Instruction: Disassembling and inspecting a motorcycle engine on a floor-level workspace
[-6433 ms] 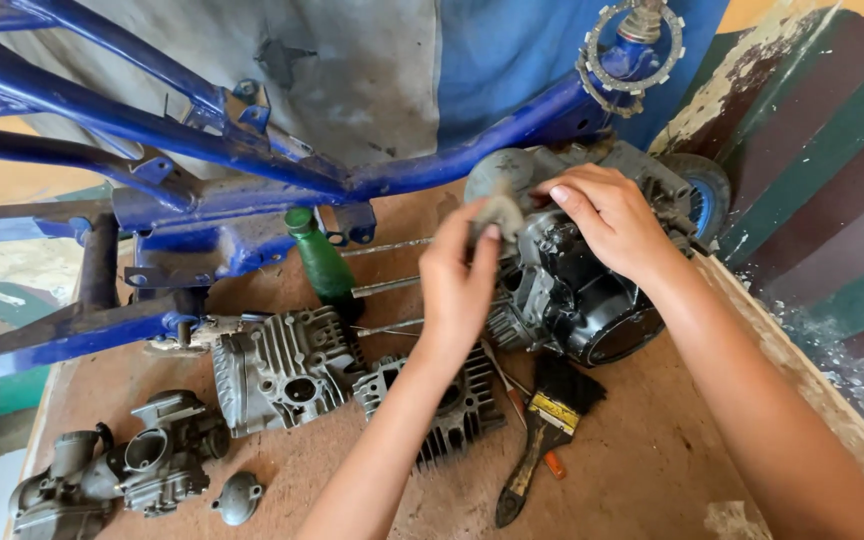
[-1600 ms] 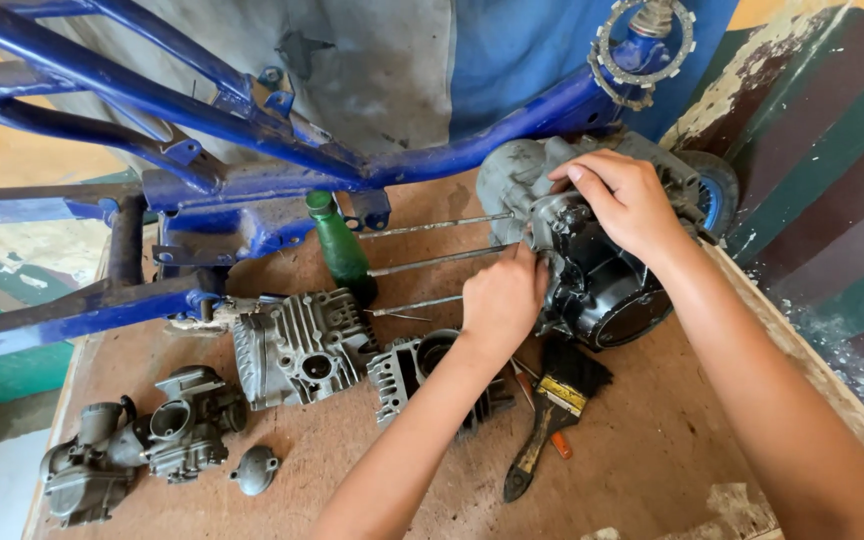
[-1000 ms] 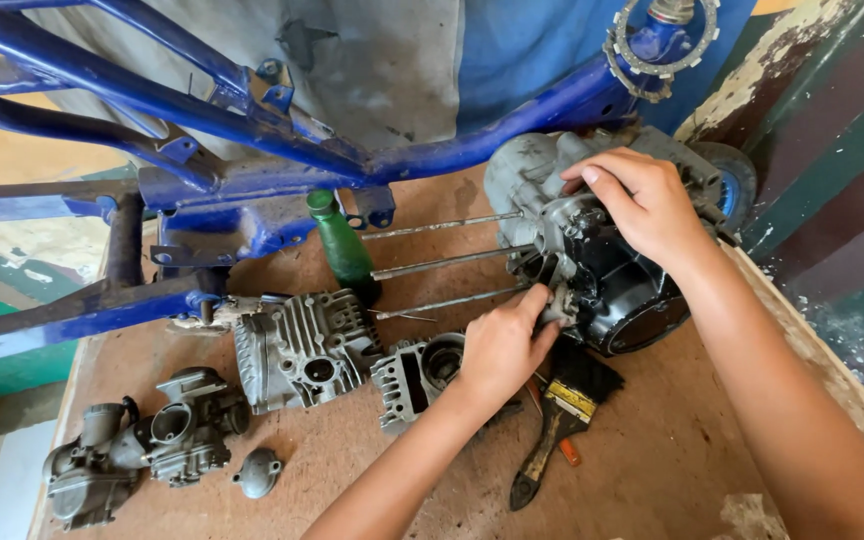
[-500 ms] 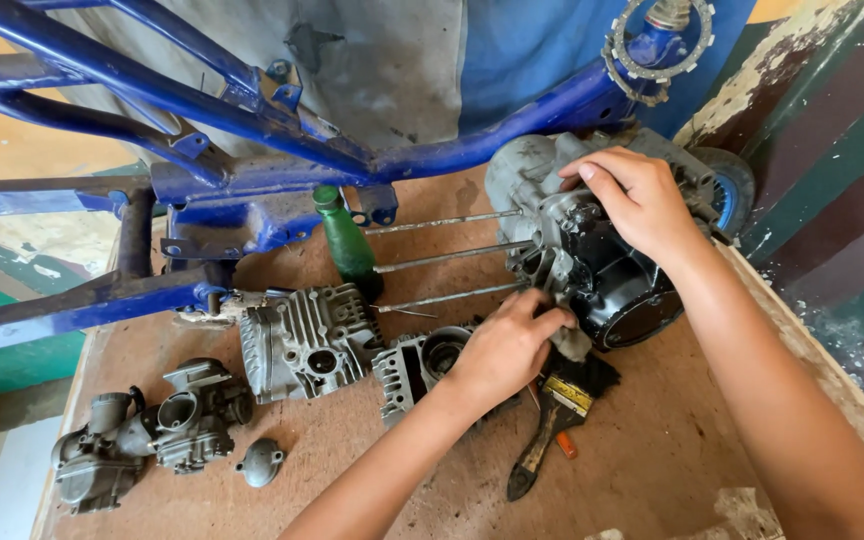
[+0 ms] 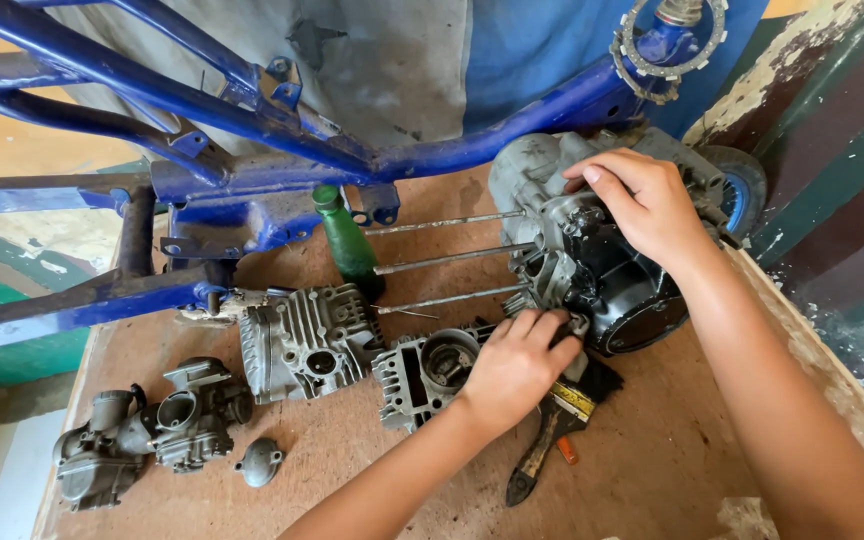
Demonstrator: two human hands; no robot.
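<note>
A grey and black motorcycle engine case (image 5: 592,250) lies on a brown wooden board (image 5: 672,460), with three long studs (image 5: 452,258) sticking out to its left. My right hand (image 5: 642,205) rests flat on top of the case. My left hand (image 5: 517,365) is at the case's lower left edge, fingers curled around a small part there that I cannot make out. Just left of that hand lies a finned cylinder block (image 5: 422,370).
A finned cylinder head (image 5: 302,340), a carburettor (image 5: 152,430) and a small round cap (image 5: 259,462) lie to the left. A green bottle (image 5: 345,240) stands by the studs. A paintbrush (image 5: 557,425) lies under my left hand. A blue motorcycle frame (image 5: 252,130) spans the back.
My left hand came down from the top of the engine case, along the studs, to the case's lower left edge. My right hand stayed on top of the case.
</note>
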